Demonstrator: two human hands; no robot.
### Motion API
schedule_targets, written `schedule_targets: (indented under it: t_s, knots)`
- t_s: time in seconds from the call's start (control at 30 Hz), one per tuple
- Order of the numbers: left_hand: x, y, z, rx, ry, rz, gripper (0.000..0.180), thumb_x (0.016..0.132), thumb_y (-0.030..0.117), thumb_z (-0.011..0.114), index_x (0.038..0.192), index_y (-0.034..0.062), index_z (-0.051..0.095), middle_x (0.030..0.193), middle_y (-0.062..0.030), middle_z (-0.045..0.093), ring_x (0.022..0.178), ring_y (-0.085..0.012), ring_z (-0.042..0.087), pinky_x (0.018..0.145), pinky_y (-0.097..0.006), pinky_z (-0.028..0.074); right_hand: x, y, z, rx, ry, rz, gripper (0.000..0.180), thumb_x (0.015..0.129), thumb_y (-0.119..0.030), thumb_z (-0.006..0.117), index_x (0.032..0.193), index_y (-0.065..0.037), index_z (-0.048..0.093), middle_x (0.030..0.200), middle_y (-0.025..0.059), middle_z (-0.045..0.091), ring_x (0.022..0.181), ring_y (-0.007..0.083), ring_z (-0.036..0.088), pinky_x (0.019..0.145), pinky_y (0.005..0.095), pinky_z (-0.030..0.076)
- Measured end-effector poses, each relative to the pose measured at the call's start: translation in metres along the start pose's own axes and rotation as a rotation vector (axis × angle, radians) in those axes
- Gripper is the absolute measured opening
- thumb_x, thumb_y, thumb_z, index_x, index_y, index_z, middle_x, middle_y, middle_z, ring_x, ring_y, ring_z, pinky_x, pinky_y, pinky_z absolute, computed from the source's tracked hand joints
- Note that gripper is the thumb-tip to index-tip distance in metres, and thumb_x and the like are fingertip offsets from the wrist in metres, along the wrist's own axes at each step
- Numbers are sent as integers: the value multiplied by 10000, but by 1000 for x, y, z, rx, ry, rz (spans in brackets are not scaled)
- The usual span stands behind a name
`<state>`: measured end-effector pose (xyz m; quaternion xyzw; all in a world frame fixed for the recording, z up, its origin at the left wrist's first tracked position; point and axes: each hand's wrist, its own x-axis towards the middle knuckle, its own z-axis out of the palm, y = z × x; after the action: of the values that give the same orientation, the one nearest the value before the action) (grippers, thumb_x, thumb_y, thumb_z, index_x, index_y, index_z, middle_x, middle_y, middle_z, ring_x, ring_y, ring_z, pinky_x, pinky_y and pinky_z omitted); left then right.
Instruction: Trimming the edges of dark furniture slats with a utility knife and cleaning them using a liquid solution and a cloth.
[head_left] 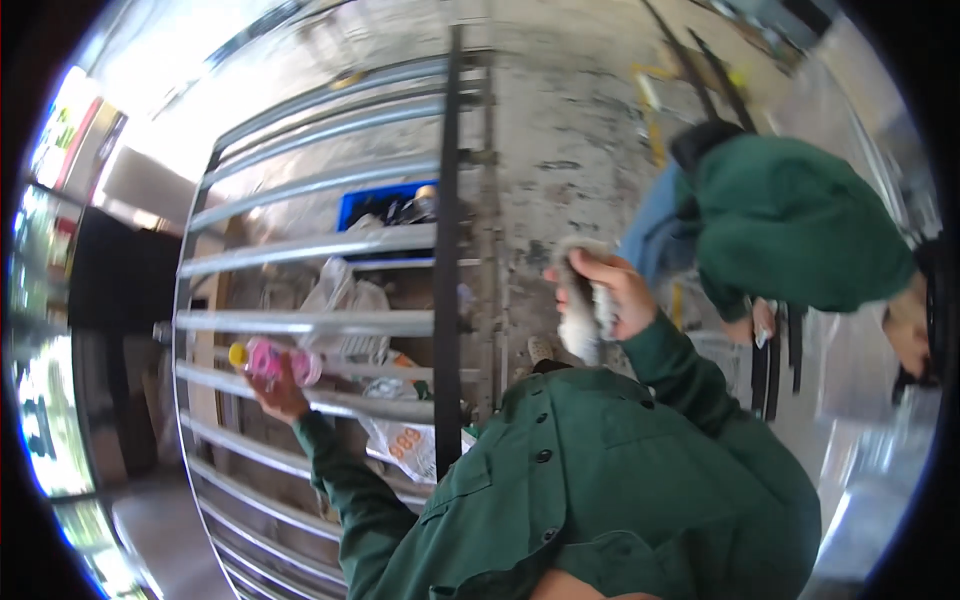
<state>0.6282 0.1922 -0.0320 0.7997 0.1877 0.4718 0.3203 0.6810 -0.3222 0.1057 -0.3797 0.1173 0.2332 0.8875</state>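
Observation:
Over the metal rack (310,320) on the left, my left hand (283,398) is closed around a clear bottle (268,358) of pink liquid with a yellow cap. The bottle lies tilted almost sideways above the bars. In front of my chest, on the right, my right hand (630,295) grips a white and grey bunched cloth (577,325). One end of the cloth hangs below my fingers. Blur hides whether it is a rag or gloves.
Beneath the bars are a blue crate (350,208) with dark items and plastic bags (340,300). A dark upright bar (447,250) edges the rack. At right a co-worker in a green jacket (790,220) bends over, near long dark bars (766,375) and clear plastic sheeting (850,340).

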Motion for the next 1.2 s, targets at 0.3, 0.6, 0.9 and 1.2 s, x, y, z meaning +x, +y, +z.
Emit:
schedule_targets:
  t_s: [0.3,0.6,0.9,1.2]
  knots:
    - [2,216,33,-218,-710,303,867,618,100,801,1340,15,328,1088,-167,589,813,-184,621,596,-256,524,-1,12,-18,61,59,-221,258,891,-160,503,1050,30,574,974,144,638,831,156,621,720,267,491]
    - [-39,348,82,-198,-1191,774,770,584,274,774,1288,240,463,707,-27,485,504,-218,514,443,-352,412,-23,15,-30,-1,166,-288,155,884,-164,540,836,-46,629,654,-49,549,553,24,472,490,192,357]
    - [-57,388,119,-122,-1406,957,737,604,265,728,1286,299,450,715,-50,500,520,-239,542,461,-362,440,-53,3,-45,-411,285,-479,208,881,-184,549,908,3,636,684,-38,555,637,21,459,563,198,371]
    - [-71,449,163,81,-1501,1176,658,667,296,707,1280,278,465,680,-29,479,519,-202,533,475,-342,410,-44,-19,-100,-396,361,-383,227,861,-184,554,923,18,638,750,-9,599,683,48,501,601,208,399]
